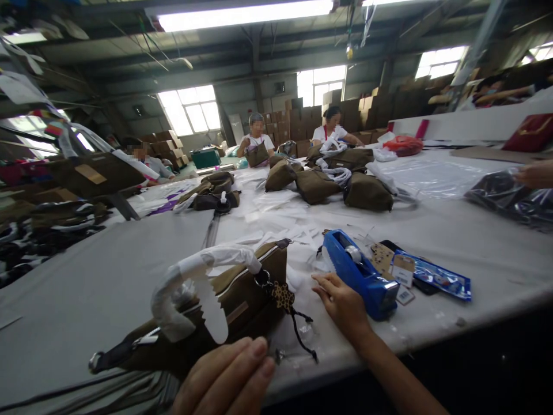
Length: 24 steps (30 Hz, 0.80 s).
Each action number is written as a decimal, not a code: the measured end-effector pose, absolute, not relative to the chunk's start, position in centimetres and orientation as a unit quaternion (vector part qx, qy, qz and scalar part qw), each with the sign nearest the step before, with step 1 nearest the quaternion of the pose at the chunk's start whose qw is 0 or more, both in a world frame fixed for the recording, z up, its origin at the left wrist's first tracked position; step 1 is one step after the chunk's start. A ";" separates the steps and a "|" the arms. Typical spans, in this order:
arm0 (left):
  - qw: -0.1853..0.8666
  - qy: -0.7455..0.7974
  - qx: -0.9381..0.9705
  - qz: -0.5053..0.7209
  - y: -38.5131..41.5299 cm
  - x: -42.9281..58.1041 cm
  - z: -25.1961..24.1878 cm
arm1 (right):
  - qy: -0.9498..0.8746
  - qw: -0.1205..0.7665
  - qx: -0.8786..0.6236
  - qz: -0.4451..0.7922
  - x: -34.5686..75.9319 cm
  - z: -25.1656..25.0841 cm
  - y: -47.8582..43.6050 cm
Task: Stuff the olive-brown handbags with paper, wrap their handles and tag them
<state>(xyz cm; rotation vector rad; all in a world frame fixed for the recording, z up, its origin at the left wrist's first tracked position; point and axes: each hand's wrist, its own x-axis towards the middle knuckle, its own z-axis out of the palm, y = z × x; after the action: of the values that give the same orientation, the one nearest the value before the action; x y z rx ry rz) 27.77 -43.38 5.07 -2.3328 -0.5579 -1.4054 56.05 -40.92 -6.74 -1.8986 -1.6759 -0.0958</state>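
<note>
An olive-brown handbag lies on the white table in front of me, its handle wrapped in white material. A flower-shaped charm with black cords hangs from its ring. My left hand is at the bag's near side, fingers together; what they hold, if anything, is hidden. My right hand is just left of the blue tape dispenser, thumb and fingertips close together, with nothing clear to see between them.
Right of the dispenser lie tags and a blue packet. More brown bags are piled farther back. Several people sit across the table. Another person's hand touches dark plastic-wrapped goods at right.
</note>
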 end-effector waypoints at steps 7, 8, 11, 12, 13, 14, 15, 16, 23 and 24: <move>0.060 -0.141 -0.838 -0.523 -42.9 32.1 0.9 | -0.646 0.272 -0.710 -0.076 54.9 -5.1 -37.3; 0.049 -0.144 -0.828 -0.539 -42.8 32.2 0.2 | -0.651 0.272 -0.705 -0.077 54.9 -5.1 -37.2; 0.005 -0.158 -0.840 -0.518 -42.9 31.9 -0.9 | -0.658 0.279 -0.694 -0.081 55.3 -5.3 -37.3; -0.011 -0.163 -0.853 -0.495 -43.0 31.7 -1.0 | -0.658 0.282 -0.693 -0.081 55.5 -5.4 -37.5; -0.026 -0.164 -0.863 -0.477 -43.0 31.6 -1.1 | -0.658 0.283 -0.693 -0.080 55.6 -5.5 -37.6; -0.040 -0.163 -0.869 -0.466 -43.1 31.5 -1.1 | -0.658 0.283 -0.693 -0.078 55.7 -5.5 -37.6; -0.052 -0.164 -0.869 -0.465 -43.1 31.6 -1.3 | -0.659 0.281 -0.694 -0.076 55.7 -5.6 -37.6; -0.062 -0.167 -0.864 -0.471 -43.1 31.8 -1.5 | -0.660 0.278 -0.694 -0.073 55.7 -5.7 -37.4; -0.031 -0.147 -0.812 -0.565 -42.7 33.9 -4.0 | -0.678 0.274 -0.680 -0.059 55.0 -6.4 -36.2; -0.033 -0.151 -0.809 -0.567 -42.8 33.9 -4.1 | -0.678 0.283 -0.676 -0.059 55.1 -6.4 -36.2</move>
<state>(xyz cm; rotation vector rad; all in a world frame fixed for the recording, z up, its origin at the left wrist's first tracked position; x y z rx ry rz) 33.94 -42.76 -4.10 -2.5973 -0.4850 -1.8188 55.06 -36.23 -6.43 -1.8092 -1.8164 -0.1568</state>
